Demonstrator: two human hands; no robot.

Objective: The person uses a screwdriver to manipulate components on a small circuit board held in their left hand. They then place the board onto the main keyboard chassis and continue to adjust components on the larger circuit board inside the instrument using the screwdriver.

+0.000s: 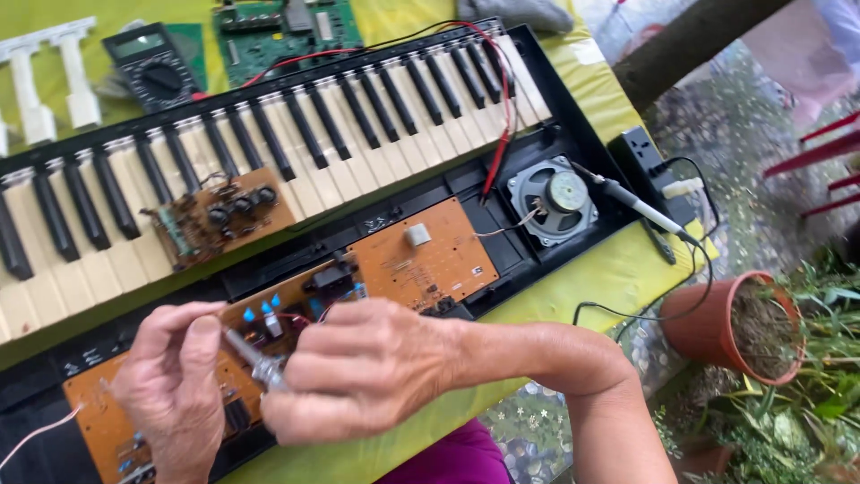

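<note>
An opened electronic keyboard (pixel 296 134) lies across a yellow-green table (pixel 573 269), its orange circuit boards (pixel 421 255) bared along the near side. My left hand (pixel 175 385) and my right hand (pixel 367 367) meet over the lower left board, both gripping a small silver metal part (pixel 255 358) with a shaft. A small brown board with three black knobs (pixel 224 215) rests on the white keys. A round speaker (pixel 548 199) sits at the keyboard's right end.
A soldering iron (pixel 640 208) lies by a black power strip (pixel 640 157) at the right. A multimeter (pixel 152 67), a green circuit board (pixel 287 31) and white plastic parts (pixel 49 72) lie behind the keys. A terracotta pot (pixel 735 327) with plants stands right.
</note>
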